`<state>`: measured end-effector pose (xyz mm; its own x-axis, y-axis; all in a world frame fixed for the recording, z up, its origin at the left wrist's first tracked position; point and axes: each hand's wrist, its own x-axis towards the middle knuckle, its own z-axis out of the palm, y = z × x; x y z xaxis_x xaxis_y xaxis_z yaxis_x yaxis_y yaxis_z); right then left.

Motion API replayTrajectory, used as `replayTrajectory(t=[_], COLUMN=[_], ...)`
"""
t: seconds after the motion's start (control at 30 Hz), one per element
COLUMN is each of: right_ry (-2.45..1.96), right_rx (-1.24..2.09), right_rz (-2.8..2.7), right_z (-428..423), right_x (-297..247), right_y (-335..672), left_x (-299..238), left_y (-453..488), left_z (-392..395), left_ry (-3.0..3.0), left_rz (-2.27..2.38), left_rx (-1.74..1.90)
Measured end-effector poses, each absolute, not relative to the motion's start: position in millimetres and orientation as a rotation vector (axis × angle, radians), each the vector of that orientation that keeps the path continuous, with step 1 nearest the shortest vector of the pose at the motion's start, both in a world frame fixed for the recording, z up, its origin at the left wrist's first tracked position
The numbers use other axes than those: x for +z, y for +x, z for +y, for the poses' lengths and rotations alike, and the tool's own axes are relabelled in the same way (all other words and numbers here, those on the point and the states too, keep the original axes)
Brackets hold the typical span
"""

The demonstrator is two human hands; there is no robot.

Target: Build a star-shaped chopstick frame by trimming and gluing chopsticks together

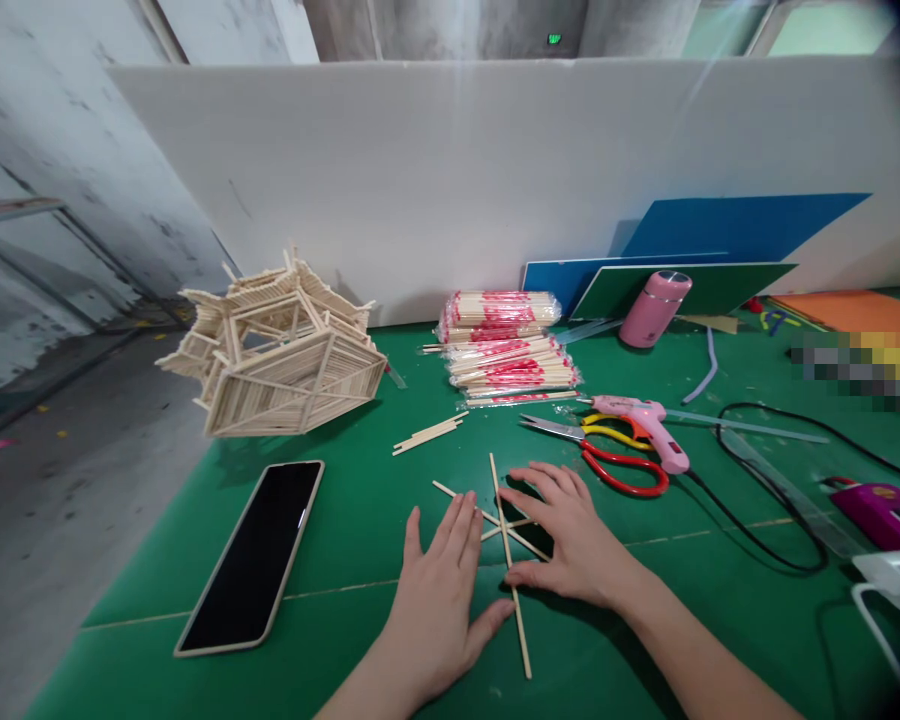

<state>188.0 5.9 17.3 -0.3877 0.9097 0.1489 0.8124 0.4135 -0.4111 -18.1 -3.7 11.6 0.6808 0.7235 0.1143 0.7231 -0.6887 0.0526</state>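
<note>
Several thin wooden sticks lie crossed like a star on the green tabletop, one long stick running lengthwise over the others. My left hand is at their left, fingers stretched out over one slanting stick and its thumb near the long stick's lower part. On the other side, my right hand has its fingers spread and arched. Its index fingertip and thumb are at the long stick's edge, above and below the crossing. Parts of the other sticks are hidden under both hands. A few short sticks lie just beyond.
A stick-built model stands at back left, behind a phone. Wrapped stick bundles lie at the back. Red-handled scissors, a pink glue gun with a black cord, and a pink bottle are to the right.
</note>
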Motion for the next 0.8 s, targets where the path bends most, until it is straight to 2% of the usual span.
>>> replayTrajectory(t=[0.27, 0.6, 0.8], right_ry=[-1.517, -1.503, -1.524], right_rx=[0.384, 0.440, 0.393], right_rz=[-2.041, -2.200, -2.204], right_z=[10.0, 9.4, 15.0], right_x=[16.9, 20.0, 14.6], right_y=[203.8, 207.6, 206.0], left_x=[24.5, 34.1, 31.5], left_y=[-18.2, -12.6, -9.8], left_z=[-0.2, 9.4, 13.4], left_ry=[2.580, 2.625, 2.637], left_rz=[1.395, 1.474, 1.480], left_rx=[0.486, 0.206, 0.199])
